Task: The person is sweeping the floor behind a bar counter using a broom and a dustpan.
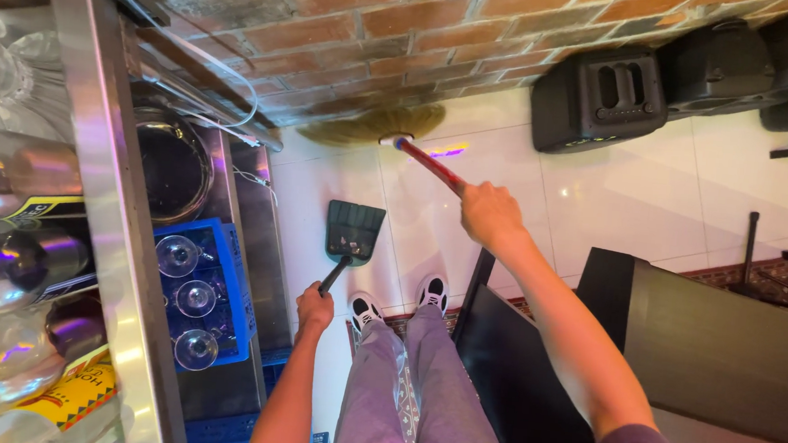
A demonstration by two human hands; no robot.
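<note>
Fingers (311, 301) grip dustpan (354, 231) handle; broom (375, 124) beyond right hand (491, 214).

we note the dustpan (354, 230) on the floor (602, 200) ahead of our feet, the broom (378, 126) head beyond it by the brick wall (381, 24). a glass rack (224, 302) sits left; a speaker (601, 97) stands right.

Two bottle labels show at the left edge, among the glassware on the near side of the steel counter. The upper label (39, 209) is black with a gold border, wrapped around a dark bottle lying beside the counter's rail. The lower label (71, 393) is bright yellow with red and dark patches, nearest the bottom left corner, partly hidden by clear glasses. No signs or screens show.
</note>
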